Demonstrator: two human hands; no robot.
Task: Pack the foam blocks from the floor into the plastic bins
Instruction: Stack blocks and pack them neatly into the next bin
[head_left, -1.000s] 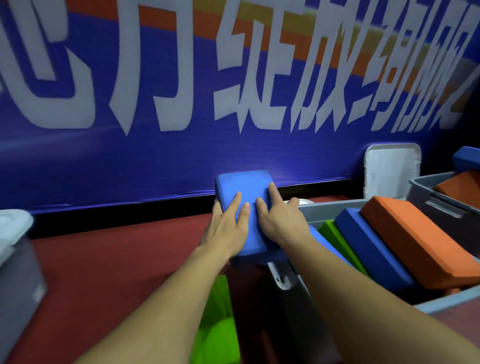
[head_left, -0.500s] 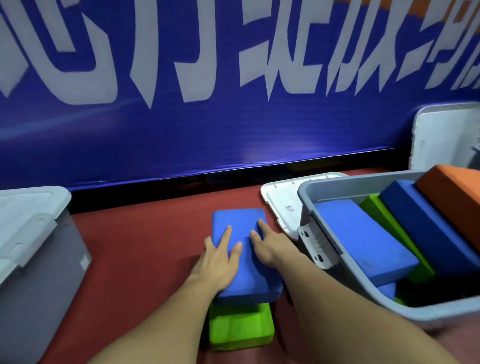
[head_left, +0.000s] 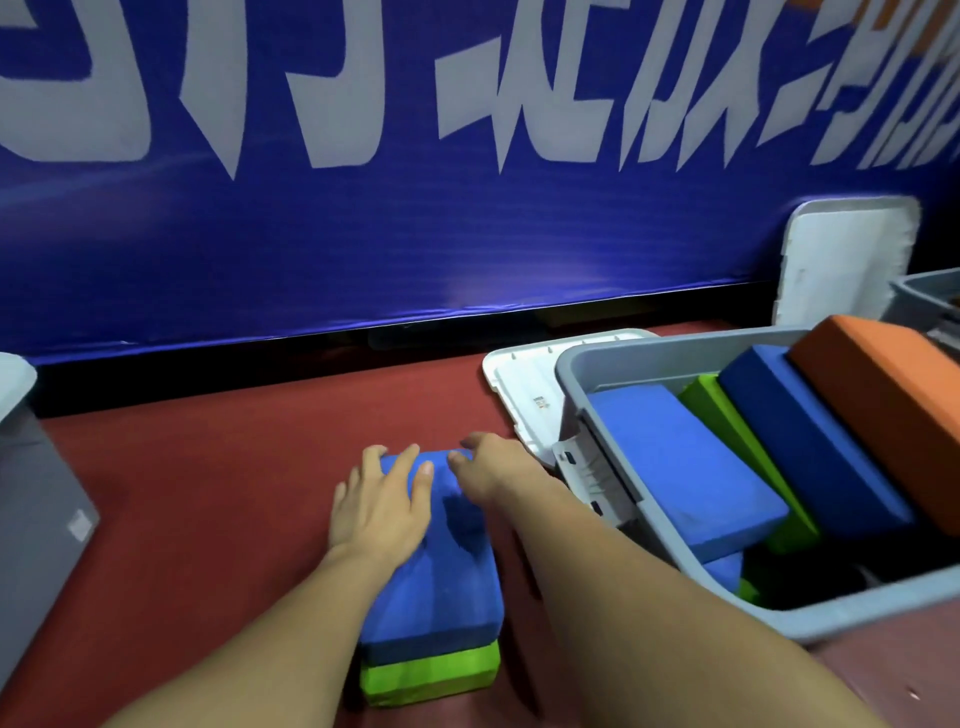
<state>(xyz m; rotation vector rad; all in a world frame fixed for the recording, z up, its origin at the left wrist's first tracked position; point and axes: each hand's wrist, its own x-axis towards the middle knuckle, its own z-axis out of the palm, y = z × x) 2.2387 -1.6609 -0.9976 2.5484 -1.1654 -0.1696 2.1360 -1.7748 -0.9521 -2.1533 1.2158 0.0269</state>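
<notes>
Blue foam is seen at the lower centre of the frame: a blue foam block (head_left: 441, 587) is stacked flat on a green foam block (head_left: 431, 675), and both are laid on the red floor (head_left: 208, 493), outside the bins. The left hand (head_left: 382, 504) is laid flat on the far half of the blue foam block, with its fingers straight and spread, so nothing is gripped by it. The right hand (head_left: 493, 470) is placed at the block's far right corner. Its fingers are foreshortened, and whether they are hooked over the edge or merely laid on it cannot be told.

At the right of the frame an open grey bin (head_left: 831, 618) is set just beside the stack. Four blocks are leaned in a row inside it: a packed blue block (head_left: 680, 467), a packed green block (head_left: 727, 415), a dark blue block (head_left: 810, 441) and an orange block (head_left: 883, 410), the last raised above the rim. A white lid (head_left: 524, 384) is laid on the floor behind the bin, and a second lid (head_left: 847, 260) is propped against the blue banner (head_left: 467, 234) at the upper right. A lidded grey bin (head_left: 36, 493) is cut off by the left edge.
</notes>
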